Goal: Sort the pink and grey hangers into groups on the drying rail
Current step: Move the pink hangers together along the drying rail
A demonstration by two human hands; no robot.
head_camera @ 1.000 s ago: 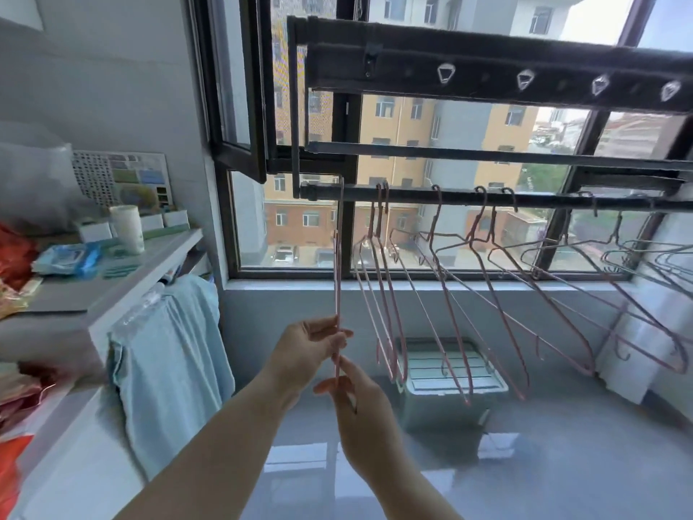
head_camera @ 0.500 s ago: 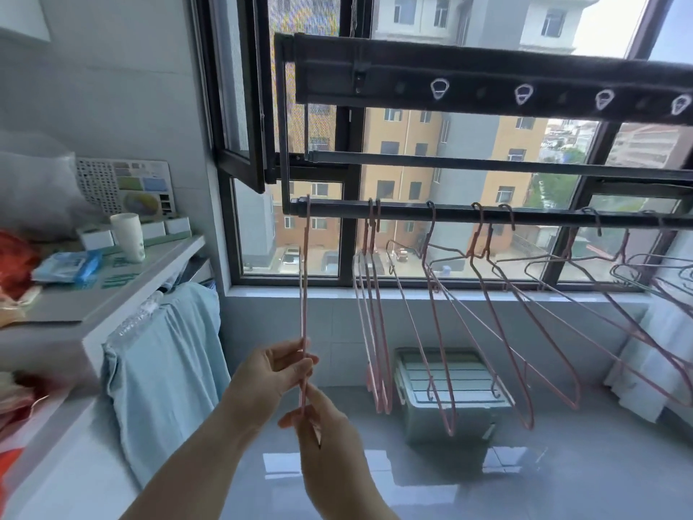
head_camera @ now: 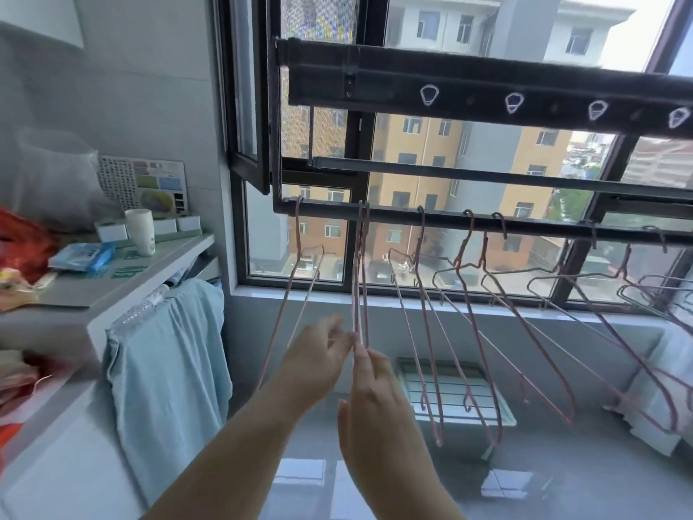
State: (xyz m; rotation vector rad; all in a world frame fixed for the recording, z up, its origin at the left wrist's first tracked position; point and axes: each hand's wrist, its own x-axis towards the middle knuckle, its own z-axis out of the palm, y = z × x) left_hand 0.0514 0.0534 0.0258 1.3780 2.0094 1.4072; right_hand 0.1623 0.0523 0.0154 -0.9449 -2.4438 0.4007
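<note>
Balcony rail (head_camera: 393, 216): one pink hanger (head_camera: 297, 234), released, now hangs at the left end; left hand (head_camera: 315, 362) and right hand (head_camera: 375, 399), fingers loose, have shifted to the next pink pair (head_camera: 360, 272), likely to join it.

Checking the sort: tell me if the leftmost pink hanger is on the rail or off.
On. The leftmost pink hanger hangs by its hook from the drying rail.

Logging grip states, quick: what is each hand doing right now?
Left hand: open, fingertips at the paired pink hangers.
Right hand: open, straight fingers at the same pair; no grip visible.
</note>
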